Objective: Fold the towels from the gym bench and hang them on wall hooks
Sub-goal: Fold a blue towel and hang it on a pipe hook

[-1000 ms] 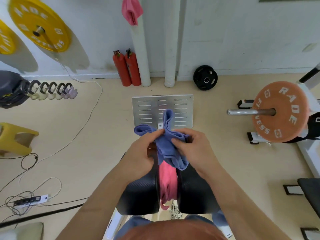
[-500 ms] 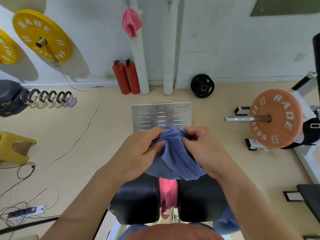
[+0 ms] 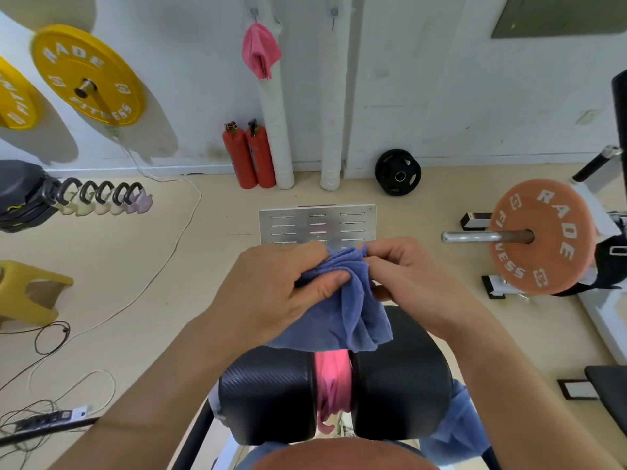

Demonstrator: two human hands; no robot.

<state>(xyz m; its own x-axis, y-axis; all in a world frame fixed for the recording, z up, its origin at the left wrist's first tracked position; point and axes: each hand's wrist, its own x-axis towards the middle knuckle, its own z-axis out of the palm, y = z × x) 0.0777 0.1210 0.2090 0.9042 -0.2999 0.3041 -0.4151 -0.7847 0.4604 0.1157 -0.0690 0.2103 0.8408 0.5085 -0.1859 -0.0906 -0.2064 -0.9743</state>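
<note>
The left hand (image 3: 271, 293) and right hand (image 3: 407, 276) both clutch the bunched top of a soft blue terry towel (image 3: 359, 310), the left thumb pressed over its folds and the right fingers pinching the upper edge, so the cloth hangs from the grip in loose pleats. Directly below the grip a crumpled pink towel (image 3: 332, 378) sits wedged between two black padded bench rollers (image 3: 268, 395), with a second blue cloth (image 3: 458, 422) lower and to the right. Far beyond the grip a folded pink towel (image 3: 260, 50) hangs on a wall hook (image 3: 253, 11), and a slotted metal plate (image 3: 288, 222) lies on the floor just past the knuckles.
</note>
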